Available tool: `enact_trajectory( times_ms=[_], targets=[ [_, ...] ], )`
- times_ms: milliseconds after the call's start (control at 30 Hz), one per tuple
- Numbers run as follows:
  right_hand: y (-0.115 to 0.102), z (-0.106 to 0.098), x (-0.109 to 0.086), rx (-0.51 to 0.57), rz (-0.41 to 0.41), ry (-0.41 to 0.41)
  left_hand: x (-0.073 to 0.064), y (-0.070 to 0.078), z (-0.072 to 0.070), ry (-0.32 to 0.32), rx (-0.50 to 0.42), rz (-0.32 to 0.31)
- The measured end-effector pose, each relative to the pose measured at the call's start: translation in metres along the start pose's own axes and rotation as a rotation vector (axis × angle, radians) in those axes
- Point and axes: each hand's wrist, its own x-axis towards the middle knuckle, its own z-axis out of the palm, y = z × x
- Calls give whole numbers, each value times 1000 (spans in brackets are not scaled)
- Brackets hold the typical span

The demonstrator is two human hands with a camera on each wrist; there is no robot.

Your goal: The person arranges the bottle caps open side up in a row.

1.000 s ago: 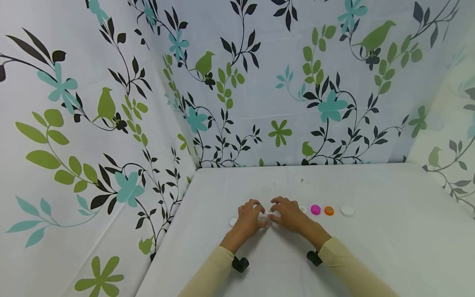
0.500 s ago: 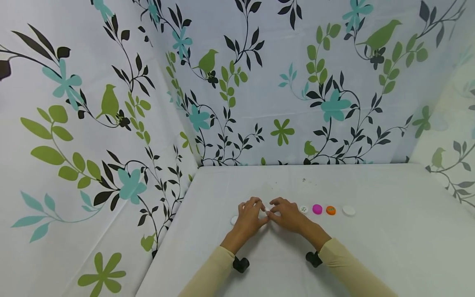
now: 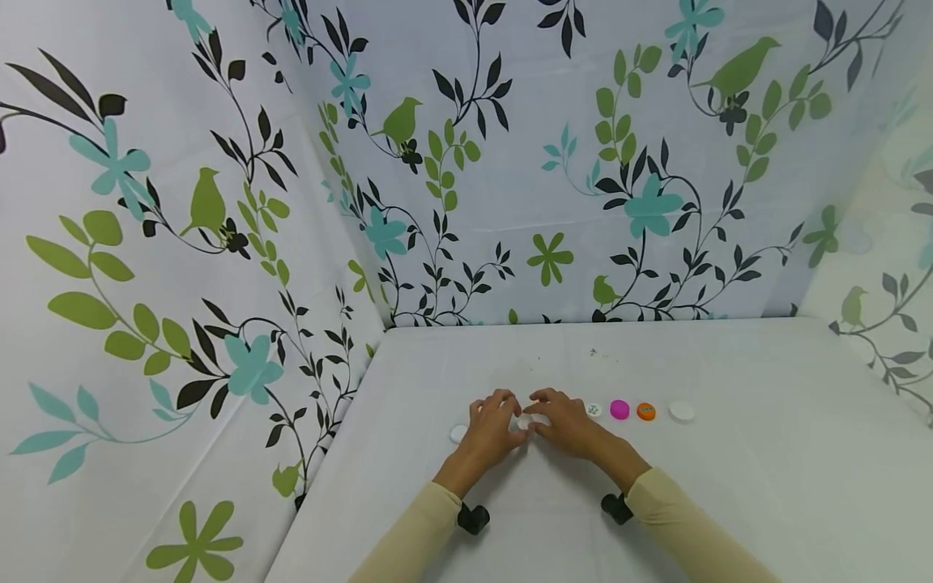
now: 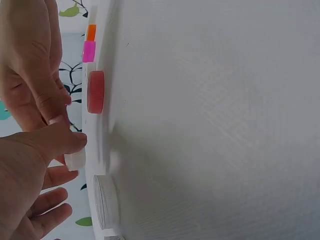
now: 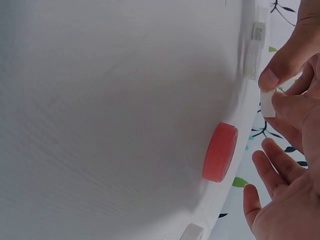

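Between the fingertips of both hands is a small white bottle cap, held just above the table. My left hand pinches it with thumb and fingers; in the left wrist view the white cap shows below that thumb. From the other side my right hand grips it too, and the right wrist view has the cap between the two hands' fingertips. A ribbed red cap stands on the table near the right hand; the head view hides it. Left of the left hand sits a white cap.
Right of the hands a row runs across the white table: a white cap with dark marks, a magenta cap, an orange cap and a larger white cap. Patterned cloth hangs behind and beside the table.
Half a second ago the fingertips were closer together and mostly covered the cap; now more of its white surface shows. Dark marks visible between the hands one second ago are no longer seen.
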Motion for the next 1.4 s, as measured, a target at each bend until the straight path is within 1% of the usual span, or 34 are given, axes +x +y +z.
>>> enact_trajectory(
  times_ms=[100,333,533,700,900,1000,1100,1233,1300,1400],
  targets=[
    [0,-1,-1,-26,-6,-10,0,0,2,-9,12,2],
    [2,3,-1,-51,22,-41,-1,0,6,-8,37,22],
    [3,6,0,-76,23,-46,-1,0,6,-26,36,0],
    [1,6,-1,-86,36,-48,0,0,6,-40,34,-4],
    [-1,5,-3,-96,36,-56,-1,-1,7,-51,63,-8],
    [0,0,-7,-108,33,-63,0,2,7,-58,68,-5],
    [2,-5,-10,-110,52,-80,1,6,5,-68,65,0],
    [7,-14,-17,-119,89,-104,5,13,4,-100,41,13],
    [10,-20,-21,-118,97,-103,8,17,5,-119,27,20],
    [17,-25,-24,-111,103,-94,13,23,7,-137,36,32]
  ],
)
